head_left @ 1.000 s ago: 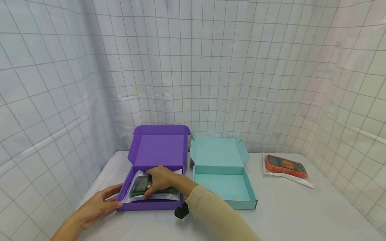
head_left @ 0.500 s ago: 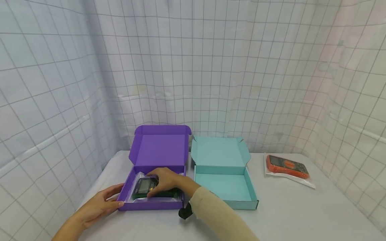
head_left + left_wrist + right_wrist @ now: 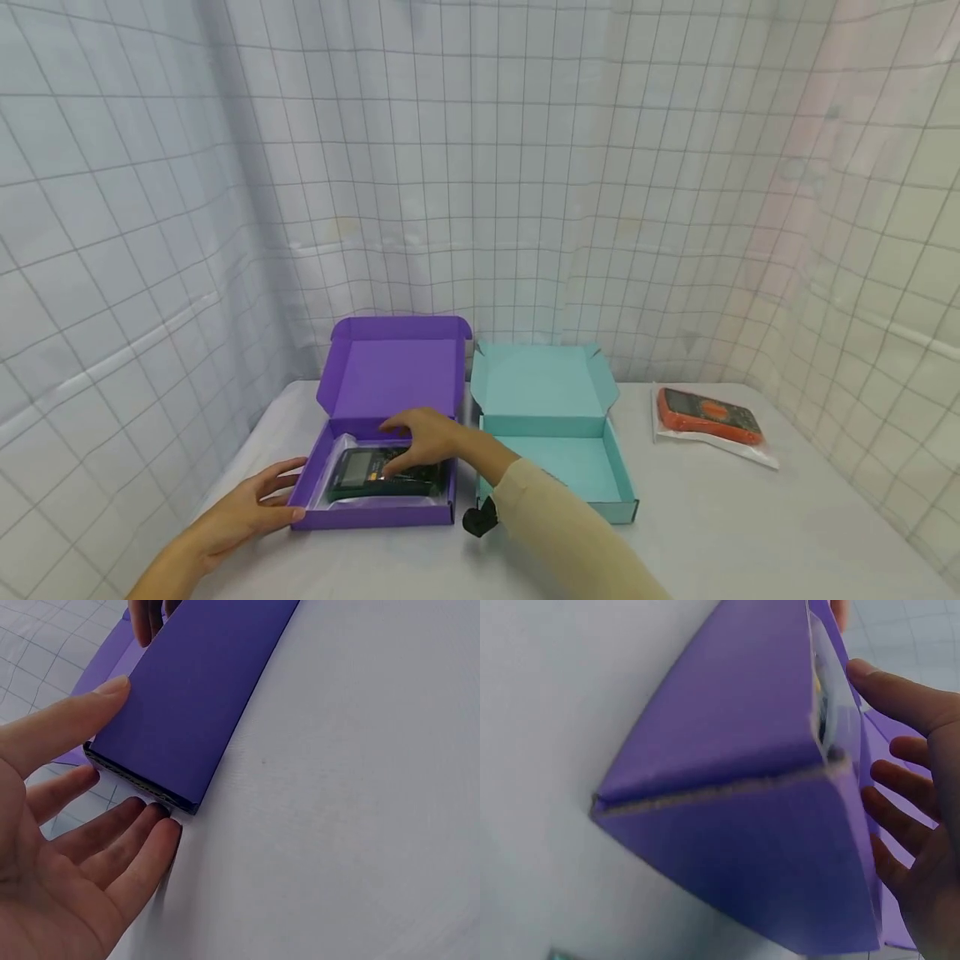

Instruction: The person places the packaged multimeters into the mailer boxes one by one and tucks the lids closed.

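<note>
In the head view a dark green multimeter (image 3: 352,472) in a clear bag lies flat inside the purple box (image 3: 371,518), whose lid stands raised at the back. My right hand (image 3: 429,437) is over the right half of the multimeter with fingers loosely spread, hiding part of its dial side. The right wrist view has these fingers (image 3: 900,787) at the opening, not gripping the bag. My left hand (image 3: 238,518) rests against the box's front left corner. In the left wrist view its thumb (image 3: 112,688) touches the front wall, the straight fingers (image 3: 150,866) along the side.
Right of the purple box stands a teal box (image 3: 558,458) with its lid raised. Farther right, an orange multimeter (image 3: 708,414) in a clear bag lies on the white tablecloth (image 3: 712,533). A gridded white curtain (image 3: 525,192) encloses the back and sides.
My right hand has loosened from the bagged multimeter and lifted slightly to the right, showing more of it. The multimeter has settled flat in the purple box. My left hand stays at the corner.
</note>
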